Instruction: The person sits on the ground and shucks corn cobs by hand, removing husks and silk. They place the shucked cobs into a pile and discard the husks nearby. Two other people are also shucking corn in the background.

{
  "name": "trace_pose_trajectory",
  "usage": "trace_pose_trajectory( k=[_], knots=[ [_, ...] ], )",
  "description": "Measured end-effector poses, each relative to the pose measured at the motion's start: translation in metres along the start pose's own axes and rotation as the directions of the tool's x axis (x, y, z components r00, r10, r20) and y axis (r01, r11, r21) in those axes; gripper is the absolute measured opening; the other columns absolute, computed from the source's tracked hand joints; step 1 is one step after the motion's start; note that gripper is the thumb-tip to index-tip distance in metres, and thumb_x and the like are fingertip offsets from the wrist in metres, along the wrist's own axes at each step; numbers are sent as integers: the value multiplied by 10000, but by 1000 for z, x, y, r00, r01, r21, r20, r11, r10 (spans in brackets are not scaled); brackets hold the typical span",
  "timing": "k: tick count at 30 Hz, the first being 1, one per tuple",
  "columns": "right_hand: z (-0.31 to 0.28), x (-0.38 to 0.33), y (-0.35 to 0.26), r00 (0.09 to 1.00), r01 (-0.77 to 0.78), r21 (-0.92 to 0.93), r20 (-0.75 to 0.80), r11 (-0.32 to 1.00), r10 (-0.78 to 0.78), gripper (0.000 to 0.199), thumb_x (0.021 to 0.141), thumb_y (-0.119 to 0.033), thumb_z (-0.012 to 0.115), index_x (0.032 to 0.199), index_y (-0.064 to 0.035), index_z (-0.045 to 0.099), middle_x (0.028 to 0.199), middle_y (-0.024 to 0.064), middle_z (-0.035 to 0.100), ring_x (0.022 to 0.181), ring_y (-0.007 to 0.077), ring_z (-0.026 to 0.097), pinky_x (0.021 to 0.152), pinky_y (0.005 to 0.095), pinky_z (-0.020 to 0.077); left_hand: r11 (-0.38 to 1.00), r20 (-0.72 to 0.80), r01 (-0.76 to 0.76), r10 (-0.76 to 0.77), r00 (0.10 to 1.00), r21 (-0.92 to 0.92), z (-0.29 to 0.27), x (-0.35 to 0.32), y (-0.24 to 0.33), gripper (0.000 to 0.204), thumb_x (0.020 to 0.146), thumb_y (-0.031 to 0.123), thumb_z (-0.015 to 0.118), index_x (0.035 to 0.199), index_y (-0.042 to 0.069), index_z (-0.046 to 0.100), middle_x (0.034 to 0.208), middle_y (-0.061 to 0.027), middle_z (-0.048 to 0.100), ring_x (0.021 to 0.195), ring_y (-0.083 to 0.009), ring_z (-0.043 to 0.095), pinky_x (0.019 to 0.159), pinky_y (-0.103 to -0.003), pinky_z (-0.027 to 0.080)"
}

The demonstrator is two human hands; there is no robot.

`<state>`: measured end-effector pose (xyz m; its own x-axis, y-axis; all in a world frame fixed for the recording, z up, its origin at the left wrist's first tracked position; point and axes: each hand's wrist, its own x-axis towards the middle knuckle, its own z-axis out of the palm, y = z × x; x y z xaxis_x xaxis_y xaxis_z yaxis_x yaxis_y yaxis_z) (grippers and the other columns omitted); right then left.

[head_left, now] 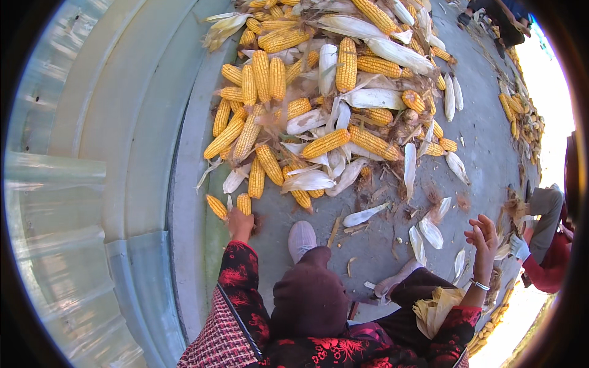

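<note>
My left hand (240,226) reaches down at the near left edge of a corn pile. Its fingers are closed around the lower end of a husked ear of corn (244,204). Another yellow ear (216,207) lies just left of it. My right hand (485,238) is raised to the right, fingers loosely bent and apart, with nothing in it. Below its wrist, by my forearm, is a bunch of dry husk (438,310). The pile ahead mixes bare yellow ears (346,64) with ears still wrapped in pale husks (399,55).
Loose husks (365,214) and silk scraps lie on the grey floor (374,248) near my shoes (302,240). Translucent sheeting (98,184) runs along the left. A gloved person (546,257) sits at right; another person (500,21) is at the far right, near more corn (518,110).
</note>
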<state>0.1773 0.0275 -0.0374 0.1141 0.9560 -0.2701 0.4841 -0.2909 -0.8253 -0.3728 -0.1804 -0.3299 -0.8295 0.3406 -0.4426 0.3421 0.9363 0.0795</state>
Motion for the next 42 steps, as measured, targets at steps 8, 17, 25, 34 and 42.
trace_pose_trajectory(
  k=[8,17,25,34,42],
  knots=[
    [-3,-9,-7,997,62,-38,50,997,-60,354,972,-148,568,1302,-30,527,1113,86,663,823,110,649,719,233,499,929,462,96,87,883,-357,38,-27,13,476,812,468,702,814,-8,696,753,-129,708,707,-271,703,636,-410,510],
    [-4,-15,-13,995,66,11,70,998,-67,361,946,-99,592,1291,-22,521,1107,85,639,861,127,630,758,246,498,521,-90,-851,847,524,-61,-10,-98,187,664,815,317,709,1403,194,426,1205,-195,569,784,-356,675,685,-486,533],
    [-9,-20,-6,985,128,6,114,992,-128,367,946,-74,582,1301,-17,510,1102,85,637,869,120,617,770,252,495,521,74,-838,840,537,161,42,-62,205,281,848,133,601,1126,92,600,960,-170,643,774,-336,683,670,-451,542],
    [-13,-31,-14,982,151,68,107,986,-157,384,923,-69,605,1289,-2,514,1094,94,633,884,114,597,810,265,497,613,658,-401,752,32,-681,-34,-166,212,271,909,306,660,1011,55,683,830,-21,659,676,-95,603,618,-267,498],
    [-20,-43,-12,977,208,15,49,978,-209,392,886,-62,632,1262,-2,540,1070,94,674,842,111,620,788,279,505,633,736,-473,675,-52,-614,-56,-191,247,304,898,332,677,1004,46,670,809,-35,649,690,-134,619,636,-291,508]
  ],
)
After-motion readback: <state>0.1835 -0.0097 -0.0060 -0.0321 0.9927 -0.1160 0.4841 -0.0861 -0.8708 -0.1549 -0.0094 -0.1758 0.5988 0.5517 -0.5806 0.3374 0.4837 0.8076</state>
